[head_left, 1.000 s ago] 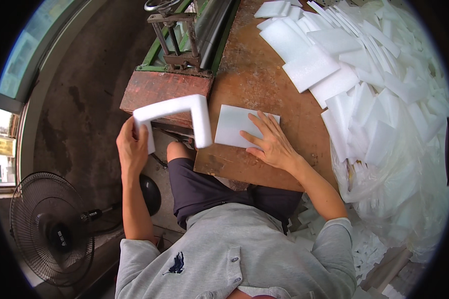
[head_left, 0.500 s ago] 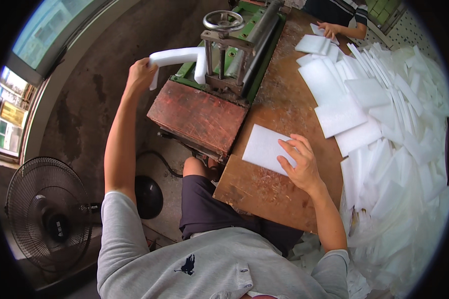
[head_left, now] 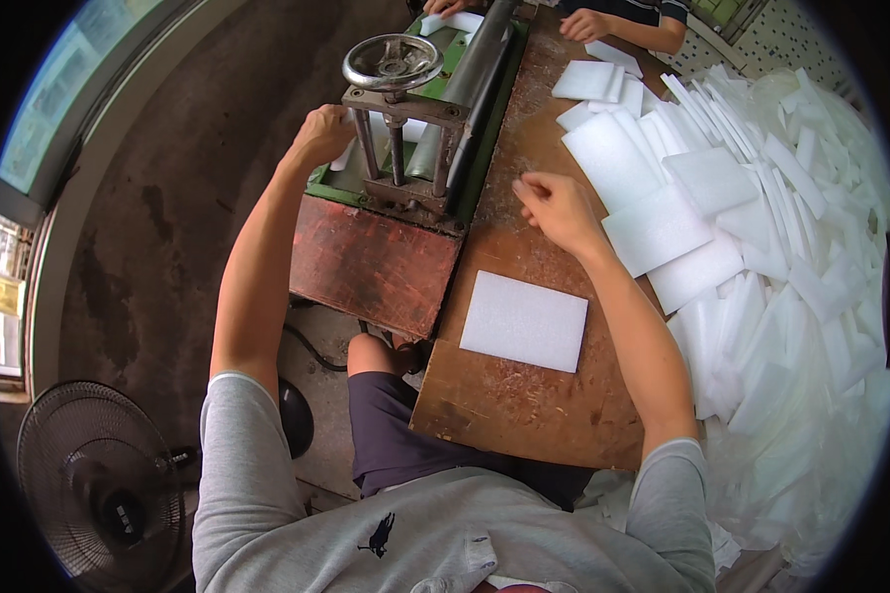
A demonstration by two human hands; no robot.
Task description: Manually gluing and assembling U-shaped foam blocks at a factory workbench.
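Foam pile (head_left: pixel 781 257): a big heap of white foam sheets fills the right side of the frame, spilling off the bench edge.
Workbench (head_left: pixel 524 415): worn brown board running up the centre, dusted with crumbs.
Roller machine (head_left: pixel 435 128): green-framed press at upper centre, long steel roller along its right side, rusty red feed plate (head_left: pixel 371 262) in front.
Handwheel (head_left: pixel 393 61): sits on top of the frame, nobody touching it.
Loose sheet (head_left: pixel 524 321): one white foam rectangle lies flat on the bench at centre, apart from both hands.
Bent foam strip (head_left: pixel 351 148): white piece at the machine's left flank, mostly hidden behind the frame post.
Left hand (head_left: pixel 321 133): closed around that strip, pressing it in beside the frame, upper centre-left.
Right hand (head_left: pixel 554 206): holding nothing, fingers loosely curled, resting on the bench between roller and pile.
Doing it well: I'd judge the strip wants feeding square to the roller, fingertips kept back from the nip, the right hand clear.
Co-worker's hands (head_left: pixel 588 22): at the top edge, on the far end of the bench.
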